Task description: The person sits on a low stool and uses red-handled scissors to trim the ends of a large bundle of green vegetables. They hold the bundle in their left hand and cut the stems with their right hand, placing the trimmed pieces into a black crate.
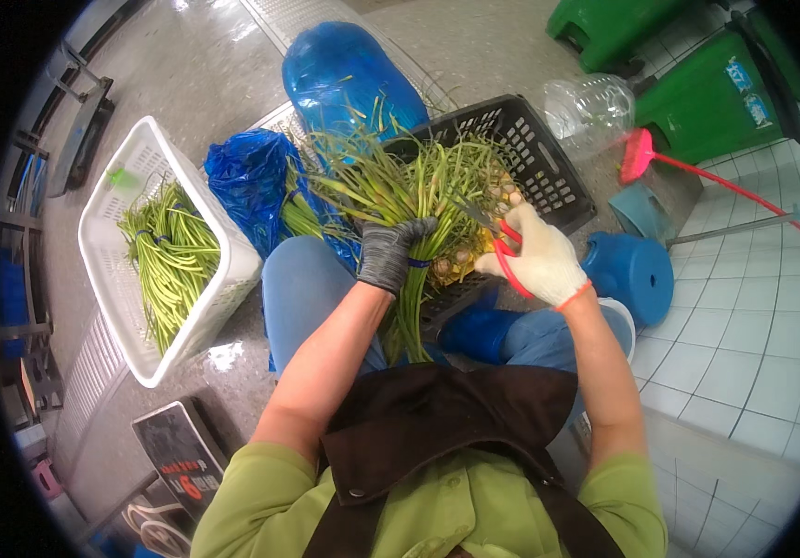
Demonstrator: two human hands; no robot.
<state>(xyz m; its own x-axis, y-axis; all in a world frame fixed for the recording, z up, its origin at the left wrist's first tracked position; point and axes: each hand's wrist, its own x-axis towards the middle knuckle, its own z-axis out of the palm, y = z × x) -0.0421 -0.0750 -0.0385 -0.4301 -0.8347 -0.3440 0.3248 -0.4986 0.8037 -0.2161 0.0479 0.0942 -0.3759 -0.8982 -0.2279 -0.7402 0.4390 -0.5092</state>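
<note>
My left hand (391, 254), in a grey knit glove, grips a bunch of garlic scapes (434, 209) bound with a dark band just below the fist. The thin, frayed tops fan out over a black plastic crate (546, 160) that holds trimmings and some yellow and pale pieces. In a cream glove with an orange cuff, my right hand (543, 258) holds red-handled scissors (509, 261), whose blades point up-left near the stems. More banded green bunches (176, 258) lie in a white plastic basket (156, 376) on the left.
Between basket and crate lie a crumpled blue plastic bag (246, 181) and a full blue bag (351, 77). To the right are a clear plastic bottle (588, 115), a blue stool (630, 279), a red broom (727, 181), a dustpan (640, 213) and green bins (713, 97) by a tiled wall.
</note>
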